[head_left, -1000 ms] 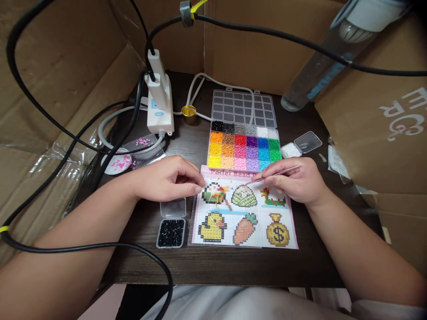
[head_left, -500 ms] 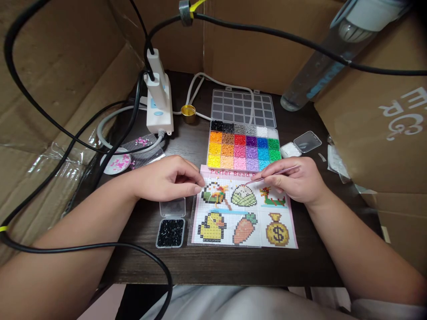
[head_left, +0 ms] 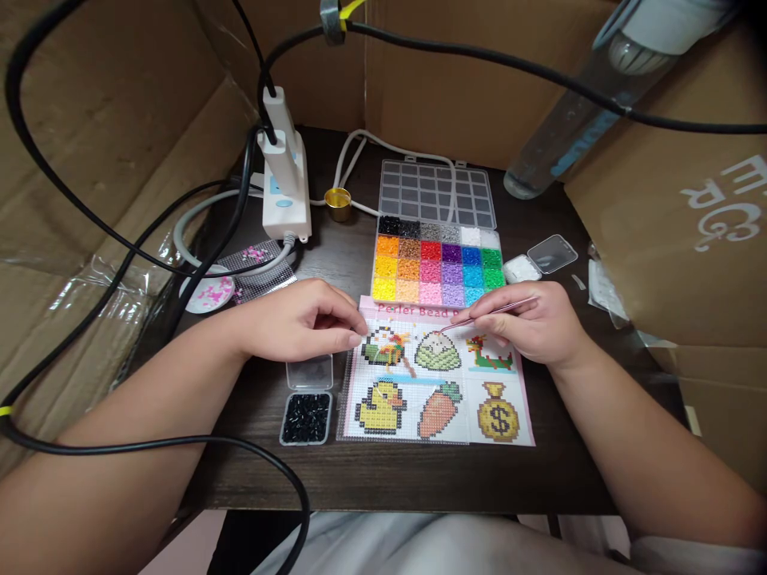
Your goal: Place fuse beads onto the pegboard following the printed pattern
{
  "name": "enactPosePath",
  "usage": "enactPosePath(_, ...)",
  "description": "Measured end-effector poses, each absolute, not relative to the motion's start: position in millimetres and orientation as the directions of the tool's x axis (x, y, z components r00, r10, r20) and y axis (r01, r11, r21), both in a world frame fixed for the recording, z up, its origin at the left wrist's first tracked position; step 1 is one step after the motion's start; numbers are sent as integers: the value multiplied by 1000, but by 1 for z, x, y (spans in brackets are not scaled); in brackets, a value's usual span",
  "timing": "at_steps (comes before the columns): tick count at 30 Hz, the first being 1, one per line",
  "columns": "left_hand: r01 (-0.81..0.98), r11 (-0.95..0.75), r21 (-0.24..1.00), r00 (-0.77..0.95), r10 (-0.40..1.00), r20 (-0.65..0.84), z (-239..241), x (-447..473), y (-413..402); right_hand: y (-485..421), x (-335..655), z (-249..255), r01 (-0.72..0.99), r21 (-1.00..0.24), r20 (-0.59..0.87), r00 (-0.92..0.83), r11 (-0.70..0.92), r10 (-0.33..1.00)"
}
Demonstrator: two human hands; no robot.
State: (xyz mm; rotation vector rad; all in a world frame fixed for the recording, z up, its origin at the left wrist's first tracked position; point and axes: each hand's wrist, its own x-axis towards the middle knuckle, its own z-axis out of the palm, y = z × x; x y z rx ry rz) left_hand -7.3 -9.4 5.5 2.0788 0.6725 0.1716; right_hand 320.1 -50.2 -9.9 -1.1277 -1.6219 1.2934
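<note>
Tweezers (head_left: 459,324) are pinched in the right hand (head_left: 536,326), long axis running left and slightly down, with the tip at the dumpling figure (head_left: 439,353) on the pattern sheet (head_left: 443,415). The left hand (head_left: 300,321) rests curled on the sheet's left edge, nothing gripped, farther from the figure.

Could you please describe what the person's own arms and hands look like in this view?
The left forearm and the right forearm are bare as far as the picture reaches, with no sleeve in view on either. The left hand and the right hand wear no gloves, and no ring, watch or bracelet shows on them or at the wrists.
</note>
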Motion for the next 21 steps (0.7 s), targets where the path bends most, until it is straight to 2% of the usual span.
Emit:
enactPosePath(11,391,-445,806,847,517,-125,6,-7,-8,-51,321,-11,190,-979,12,-304,73,952)
enactPosePath(17,390,-440,809,847,515,-128,7,-6,-9,-52,322,-12,253,-965,-9,-301,71,954)
enactPosePath(21,396,-438,807,846,515,-136,8,-6,-9,-52,322,-12,227,-973,-27,-293,42,956)
